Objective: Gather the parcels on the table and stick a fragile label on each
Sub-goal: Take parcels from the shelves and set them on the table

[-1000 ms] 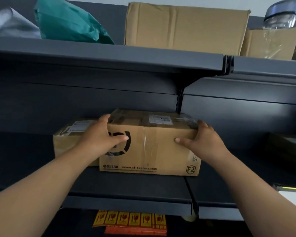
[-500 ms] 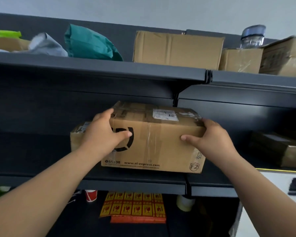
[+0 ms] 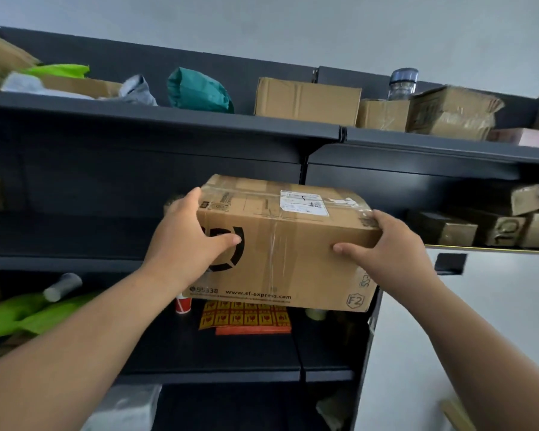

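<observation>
Upper shelf (image 3: 168,126) above box (image 3: 293,250); bay (image 3: 75,213) left of box seemingly open, dim.

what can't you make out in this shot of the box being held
Head view, fragile label sheet: top part hidden behind the cardboard box.
Head view, shipping label: print too small to read.
Head view, left hand and right hand: fingers partly hidden round the box's ends.
</observation>
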Tool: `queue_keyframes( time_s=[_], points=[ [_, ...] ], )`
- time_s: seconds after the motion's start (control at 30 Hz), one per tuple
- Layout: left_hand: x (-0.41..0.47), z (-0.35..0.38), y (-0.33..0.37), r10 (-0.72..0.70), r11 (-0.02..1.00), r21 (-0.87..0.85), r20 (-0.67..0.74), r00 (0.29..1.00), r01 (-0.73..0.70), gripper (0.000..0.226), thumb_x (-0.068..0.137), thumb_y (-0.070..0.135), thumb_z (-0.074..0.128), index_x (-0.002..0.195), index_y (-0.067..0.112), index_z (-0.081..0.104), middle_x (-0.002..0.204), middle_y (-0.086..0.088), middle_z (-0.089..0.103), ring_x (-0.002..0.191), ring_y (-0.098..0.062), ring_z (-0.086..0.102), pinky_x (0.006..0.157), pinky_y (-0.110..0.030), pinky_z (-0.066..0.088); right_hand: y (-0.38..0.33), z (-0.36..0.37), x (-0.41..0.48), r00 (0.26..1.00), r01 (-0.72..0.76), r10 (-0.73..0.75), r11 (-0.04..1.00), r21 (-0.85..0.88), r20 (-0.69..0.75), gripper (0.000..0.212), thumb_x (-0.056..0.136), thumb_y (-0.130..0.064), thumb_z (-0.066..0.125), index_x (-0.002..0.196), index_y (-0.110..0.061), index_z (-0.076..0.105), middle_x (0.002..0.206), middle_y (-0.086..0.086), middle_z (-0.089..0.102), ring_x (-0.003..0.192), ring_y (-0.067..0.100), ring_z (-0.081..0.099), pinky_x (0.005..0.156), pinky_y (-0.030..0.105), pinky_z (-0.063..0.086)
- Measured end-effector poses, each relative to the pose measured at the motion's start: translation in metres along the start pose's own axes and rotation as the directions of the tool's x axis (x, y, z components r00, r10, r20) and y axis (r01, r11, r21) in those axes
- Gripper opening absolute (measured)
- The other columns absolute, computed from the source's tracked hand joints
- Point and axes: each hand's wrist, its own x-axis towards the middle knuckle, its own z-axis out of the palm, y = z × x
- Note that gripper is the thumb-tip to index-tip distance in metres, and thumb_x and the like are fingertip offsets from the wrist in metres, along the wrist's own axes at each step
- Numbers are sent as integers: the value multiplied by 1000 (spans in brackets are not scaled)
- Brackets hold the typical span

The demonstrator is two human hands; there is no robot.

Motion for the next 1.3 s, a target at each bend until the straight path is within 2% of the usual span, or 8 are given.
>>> queue_keyframes(
  time_s=[0.1, 0.23, 0.4, 0.57, 0.7, 0.87, 1.1, 1.3],
  points=[
    [-21, -9, 16, 38, 999, -17, 12, 999, -37, 96, 73, 38, 79, 149, 23, 22, 144, 2, 38, 129, -17, 38, 98, -35, 39, -1, -26, -27, 1000, -19, 19, 1000, -3, -23, 85, 66, -54, 77, 138, -22, 45, 125, -2, 57, 106, 17, 54, 84, 34, 51],
    [-45, -8, 42, 74, 994, -80, 42, 996, -70, 95, 74, 37, 78, 149, 24, 22, 145, 2, 37, 130, -16, 37, 100, -35, 37, 5, -65, -56, 997, -44, 41, 999, -32, -71, 77, 68, -51, 78, 133, -22, 49, 119, -4, 59, 98, 15, 54, 76, 29, 47],
    [-65, 13, 74, 141, 976, -179, 95, 986, -122, 94, 72, 37, 79, 148, 25, 24, 142, 2, 39, 126, -14, 38, 90, -29, 33, 28, -111, -88, 987, -97, 89, 993, -63, -131, 72, 68, -52, 77, 128, -23, 50, 112, -6, 58, 96, 15, 54, 77, 33, 50],
    [-80, 45, 116, 255, 947, -241, 159, 954, -212, 90, 73, 38, 78, 147, 25, 28, 139, 0, 41, 123, -15, 40, 89, -28, 33, 57, -158, -120, 965, -182, 151, 974, -135, -213, 72, 72, -50, 76, 132, -21, 48, 109, -8, 54, 95, 13, 50, 65, 22, 39],
    [-93, 79, 156, 314, 922, -301, 210, 926, -245, 89, 74, 38, 77, 147, 23, 28, 139, -2, 42, 123, -18, 41, 87, -28, 31, 86, -200, -139, 940, -276, 220, 940, -201, -261, 71, 71, -52, 75, 129, -21, 49, 114, -3, 59, 95, 15, 52, 73, 28, 44],
    [-114, 133, 196, 370, 886, -386, 259, 892, -255, 81, 73, 37, 78, 142, 25, 35, 133, -1, 45, 104, -6, 36, 84, -28, 34, 124, -243, -157, 906, -373, 295, 895, -244, -303, 79, 73, -46, 78, 137, -15, 44, 118, -2, 55, 97, 12, 46, 79, 27, 42],
    [-139, 226, 247, 381, 877, -426, 328, 864, -225, 87, 75, 38, 77, 146, 25, 29, 135, -1, 45, 116, -14, 43, 86, -28, 37, 218, -277, -159, 877, -452, 373, 855, -255, -303, 83, 71, -46, 78, 140, -14, 43, 126, 4, 57, 98, 13, 48, 80, 27, 41],
    [-165, 344, 304, 354, 896, -398, 368, 860, -198, 87, 74, 40, 77, 146, 27, 29, 133, 1, 47, 117, -18, 47, 91, -34, 45, 351, -310, -139, 864, -491, 429, 833, -253, -265, 90, 69, -48, 80, 143, -16, 40, 128, 3, 56, 109, 19, 53, 88, 35, 47]
  ],
)
